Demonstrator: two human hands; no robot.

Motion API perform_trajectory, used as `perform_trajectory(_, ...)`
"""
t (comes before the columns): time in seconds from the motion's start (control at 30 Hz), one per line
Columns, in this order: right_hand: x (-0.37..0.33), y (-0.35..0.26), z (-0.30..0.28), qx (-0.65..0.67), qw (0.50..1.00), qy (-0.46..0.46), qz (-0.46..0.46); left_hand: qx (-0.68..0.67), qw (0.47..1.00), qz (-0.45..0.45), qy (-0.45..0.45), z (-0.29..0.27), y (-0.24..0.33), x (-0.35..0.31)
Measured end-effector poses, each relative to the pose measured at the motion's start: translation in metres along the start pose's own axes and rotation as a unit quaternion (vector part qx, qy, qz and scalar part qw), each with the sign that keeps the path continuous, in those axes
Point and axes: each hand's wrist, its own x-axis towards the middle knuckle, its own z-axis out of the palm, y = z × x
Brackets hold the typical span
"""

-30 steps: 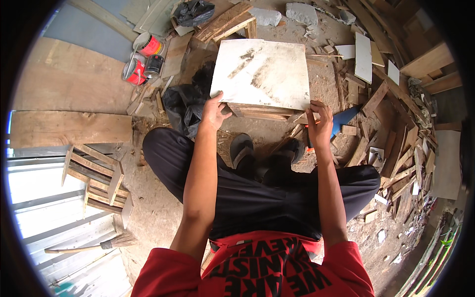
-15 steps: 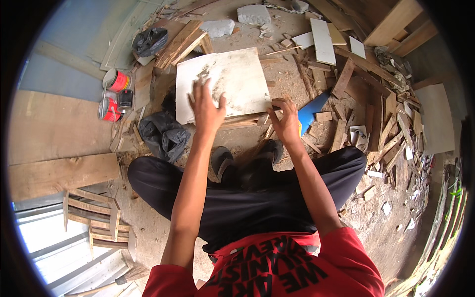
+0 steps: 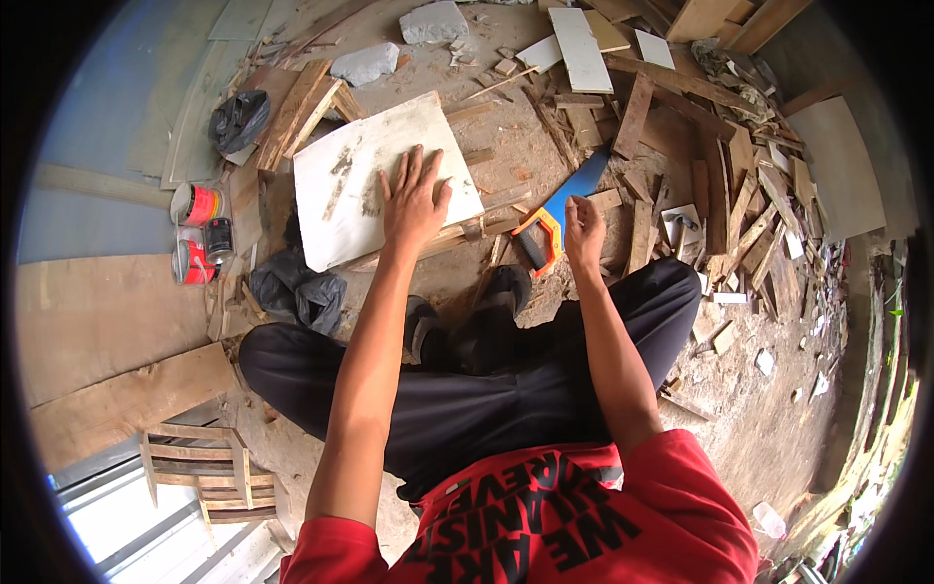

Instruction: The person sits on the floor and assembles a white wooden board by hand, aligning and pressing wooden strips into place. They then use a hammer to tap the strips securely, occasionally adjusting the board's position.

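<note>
My left hand (image 3: 415, 206) lies flat with fingers apart on a white, dark-smudged board (image 3: 326, 224). That board rests tilted over pieces of wood (image 3: 501, 198) on the ground in front of my feet. Off the board's right side, my right hand (image 3: 586, 234) is raised with its fingers curled closed; whatever may be in them is hidden. Just left of and beneath that hand is a handsaw (image 3: 547, 234) with a blue blade and an orange and black handle, lying on the ground.
Paint cans (image 3: 197, 261) and black plastic bags (image 3: 297, 290) sit on the left. Scrap wood (image 3: 715, 195) is heaped at the right. White panels (image 3: 581, 51) and pale blocks (image 3: 365, 64) lie farther back. A slatted wooden piece (image 3: 199, 465) is at lower left.
My right hand has left the board's edge and moved right, over beside the saw. My left hand has shifted across the board toward its middle. The view has turned, and the saw handle now shows.
</note>
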Motion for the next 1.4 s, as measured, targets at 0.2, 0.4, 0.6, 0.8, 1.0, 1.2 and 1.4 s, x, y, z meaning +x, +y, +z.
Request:
perform_trajectory(0.2, -0.030, -0.087, 0.026, -0.146, 0.941, -0.120, -0.281, -0.062, 0.998, 0.006, 0.006, -0.004, -0.007, 0.000)
perform_trajectory(0.4, -0.027, -0.094, 0.039, -0.203, 0.878, -0.185, -0.393, -0.153, 0.986, 0.048, -0.035, -0.043, -0.043, -0.030)
perform_trajectory(0.6, -0.018, -0.087, 0.053, -0.210, 0.862, -0.243, -0.392, -0.024, 0.994, 0.011, -0.103, -0.068, -0.091, -0.086)
perform_trajectory(0.8, -0.020, -0.084, 0.057, -0.221, 0.862, -0.244, -0.385, -0.019, 0.997, 0.040, -0.071, -0.063, -0.102, -0.092)
perform_trajectory(1.0, -0.015, -0.084, 0.057, -0.225, 0.853, -0.249, -0.400, -0.040, 0.996, 0.045, -0.068, -0.064, -0.106, -0.089)
perform_trajectory(1.2, -0.001, -0.092, 0.050, -0.194, 0.844, -0.319, -0.384, -0.041, 0.996, 0.051, -0.052, -0.061, -0.108, -0.092)
perform_trajectory(1.4, 0.003, -0.084, 0.043, -0.150, 0.877, -0.330, -0.316, -0.045, 0.996, 0.052, -0.051, -0.060, -0.106, -0.090)
